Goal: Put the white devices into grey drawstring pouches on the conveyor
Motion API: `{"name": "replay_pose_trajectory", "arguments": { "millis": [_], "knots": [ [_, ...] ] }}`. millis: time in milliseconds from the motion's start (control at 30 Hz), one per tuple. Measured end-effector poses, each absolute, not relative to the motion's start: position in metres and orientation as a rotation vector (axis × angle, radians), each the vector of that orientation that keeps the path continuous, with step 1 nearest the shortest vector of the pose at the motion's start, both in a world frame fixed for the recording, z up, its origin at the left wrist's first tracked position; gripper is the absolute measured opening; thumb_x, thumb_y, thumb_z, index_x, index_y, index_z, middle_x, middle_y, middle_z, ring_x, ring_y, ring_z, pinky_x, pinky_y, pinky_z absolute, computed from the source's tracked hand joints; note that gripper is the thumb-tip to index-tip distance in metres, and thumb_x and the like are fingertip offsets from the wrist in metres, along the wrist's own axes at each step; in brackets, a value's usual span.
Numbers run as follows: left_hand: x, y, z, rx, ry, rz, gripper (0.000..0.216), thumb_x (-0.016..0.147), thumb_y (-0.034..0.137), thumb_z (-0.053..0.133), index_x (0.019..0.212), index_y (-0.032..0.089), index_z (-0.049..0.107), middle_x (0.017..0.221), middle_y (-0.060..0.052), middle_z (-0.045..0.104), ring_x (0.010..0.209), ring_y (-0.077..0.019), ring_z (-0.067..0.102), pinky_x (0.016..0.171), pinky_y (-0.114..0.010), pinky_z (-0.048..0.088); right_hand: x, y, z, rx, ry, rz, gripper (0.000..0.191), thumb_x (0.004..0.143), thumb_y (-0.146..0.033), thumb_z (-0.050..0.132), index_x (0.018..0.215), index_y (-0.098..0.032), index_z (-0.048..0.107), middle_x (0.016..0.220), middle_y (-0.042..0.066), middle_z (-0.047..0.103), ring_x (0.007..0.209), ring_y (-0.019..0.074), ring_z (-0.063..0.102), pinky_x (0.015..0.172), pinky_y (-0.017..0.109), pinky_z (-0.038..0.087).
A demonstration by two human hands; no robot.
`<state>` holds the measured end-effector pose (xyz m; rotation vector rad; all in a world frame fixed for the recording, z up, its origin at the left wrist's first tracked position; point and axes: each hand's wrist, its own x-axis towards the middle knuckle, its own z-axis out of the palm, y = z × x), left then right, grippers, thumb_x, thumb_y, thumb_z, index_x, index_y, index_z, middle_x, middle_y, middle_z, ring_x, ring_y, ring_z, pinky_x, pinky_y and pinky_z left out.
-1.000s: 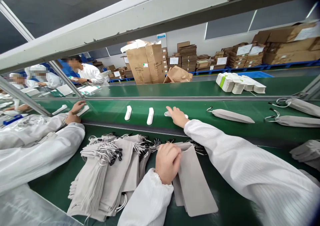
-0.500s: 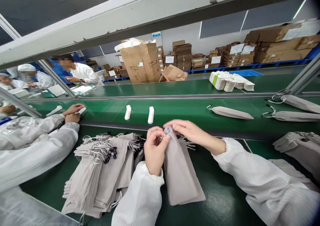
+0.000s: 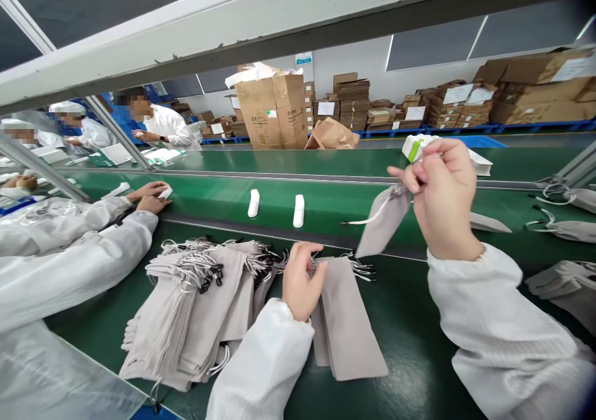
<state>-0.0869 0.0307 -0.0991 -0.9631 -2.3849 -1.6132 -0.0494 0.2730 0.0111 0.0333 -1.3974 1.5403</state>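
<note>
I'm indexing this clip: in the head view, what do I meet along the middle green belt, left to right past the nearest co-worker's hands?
An elongated white piece, a second elongated white piece, a grey cloth drawstring pouch, the bare right hand holding it, two grey pouches near the right edge.

Grey pouch [image 3: 384,221], white cord [image 3: 356,223] loose, hangs tilted by the belt's [image 3: 218,203] near edge. Flat pouches [image 3: 356,333] overlap, corded ends toward the lower surface's [image 3: 414,321] far edge.

Pouch pile [image 3: 186,330] left of pouch stack [image 3: 356,327], devices [image 3: 298,211] on belt [image 3: 218,200] behind
</note>
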Motion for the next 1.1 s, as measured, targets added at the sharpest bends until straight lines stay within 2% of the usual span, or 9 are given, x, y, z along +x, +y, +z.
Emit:
{"name": "replay_pose_trajectory", "arguments": {
  "millis": [167, 267, 400, 533, 700, 800, 900, 1000, 1100],
  "knots": [
    [-0.088, 0.031, -0.127, -1.138, -2.567, -1.013, 0.024, 0.085, 0.01, 0.059, 0.106, 0.022, 0.063, 0.107, -0.006, 0.062, 0.102, -0.0248, 0.056, 0.09, -0.043, 0.044, -0.121, 0.271, -0.032, -0.119, -2.151, 0.834, 0.035, 0.096, -0.019, 0.038, 0.13, -0.02, 0.045, 0.09, 0.005, 0.067, 0.082, 0.0209, 0.065, 0.082, 0.038, 0.05],
    [-0.088, 0.031, -0.128, -1.137, -2.582, -0.909, 0.02, 0.083, 0.01, 0.063, 0.098, 0.023, 0.062, 0.101, -0.003, 0.063, 0.098, -0.0241, 0.056, 0.091, -0.044, 0.041, -0.165, 0.245, -0.064, -0.188, -2.711, 0.548, 0.052, 0.096, -0.024, 0.042, 0.146, -0.015, 0.033, 0.128, 0.017, 0.062, 0.113, 0.0284, 0.061, 0.093, 0.041, 0.046],
    [-0.087, 0.033, -0.128, -1.08, -2.611, -0.943, 0.021, 0.08, 0.008, 0.064, 0.094, 0.023, 0.059, 0.097, -0.001, 0.063, 0.095, -0.0221, 0.056, 0.092, -0.043, 0.038, -0.212, 0.208, -0.101, -0.298, -3.004, 0.476, 0.064, 0.092, -0.043, 0.056, 0.142, -0.009, 0.04, 0.122, 0.024, 0.063, 0.111, 0.0354, 0.062, 0.092, 0.044, 0.047],
    [-0.087, 0.033, -0.129, -1.017, -2.65, -0.922, 0.018, 0.08, 0.011, 0.066, 0.09, 0.023, 0.057, 0.092, 0.0, 0.062, 0.093, -0.0219, 0.054, 0.091, -0.042, 0.037, -0.231, 0.196, -0.121, -0.357, -3.068, 0.489, 0.059, 0.094, -0.019, 0.049, 0.148, -0.006, 0.031, 0.122, 0.03, 0.06, 0.115, 0.036, 0.059, 0.093, 0.048, 0.045],
    [-0.087, 0.029, -0.121, -1.181, -2.495, -0.881, 0.016, 0.083, 0.01, 0.062, 0.078, 0.022, 0.053, 0.085, 0.001, 0.063, 0.097, -0.0223, 0.053, 0.101, -0.045, 0.031, -0.21, 0.216, -0.114, -0.262, -2.987, 0.675, 0.064, 0.086, -0.005, 0.049, 0.147, -0.015, 0.032, 0.134, 0.026, 0.05, 0.126, 0.0345, 0.05, 0.101, 0.049, 0.041],
    [-0.089, 0.025, -0.111, -1.278, -2.384, -1.042, 0.017, 0.084, 0.007, 0.057, 0.08, 0.022, 0.052, 0.081, 0.002, 0.063, 0.094, -0.0201, 0.055, 0.101, -0.044, 0.03, -0.179, 0.23, -0.094, -0.227, -2.916, 0.879, 0.075, 0.086, -0.011, 0.054, 0.15, -0.016, 0.016, 0.129, 0.019, 0.055, 0.117, 0.0274, 0.058, 0.095, 0.041, 0.049],
    [-0.09, 0.023, -0.102, -1.269, -2.356, -1.352, 0.014, 0.084, 0.011, 0.059, 0.081, 0.021, 0.051, 0.079, 0.003, 0.059, 0.079, -0.016, 0.052, 0.085, -0.036, 0.036, -0.135, 0.234, -0.07, -0.082, -2.546, 1.512, 0.08, 0.09, -0.022, 0.053, 0.15, -0.027, 0.0, 0.126, 0.011, 0.056, 0.104, 0.0204, 0.065, 0.086, 0.038, 0.057],
    [-0.087, 0.025, -0.094, -1.186, -2.329, -1.76, 0.015, 0.084, 0.015, 0.062, 0.077, 0.021, 0.051, 0.075, 0.004, 0.052, 0.067, -0.0128, 0.045, 0.068, -0.029, 0.035, -0.09, 0.226, -0.051, 0.102, -1.92, 2.045, 0.091, 0.08, -0.028, 0.071, 0.145, -0.04, 0.009, 0.13, 0.006, 0.049, 0.097, 0.0207, 0.068, 0.081, 0.042, 0.062],
    [-0.081, 0.031, -0.085, -1.131, -2.268, -1.98, 0.015, 0.08, 0.016, 0.068, 0.073, 0.02, 0.056, 0.077, 0.003, 0.049, 0.068, -0.0122, 0.043, 0.063, -0.026, 0.032, -0.061, 0.213, -0.043, 0.124, -1.721, 2.122, 0.085, 0.074, -0.029, 0.079, 0.136, -0.04, 0.023, 0.13, 0.005, 0.046, 0.094, 0.0205, 0.069, 0.079, 0.044, 0.063]
  ]
}}
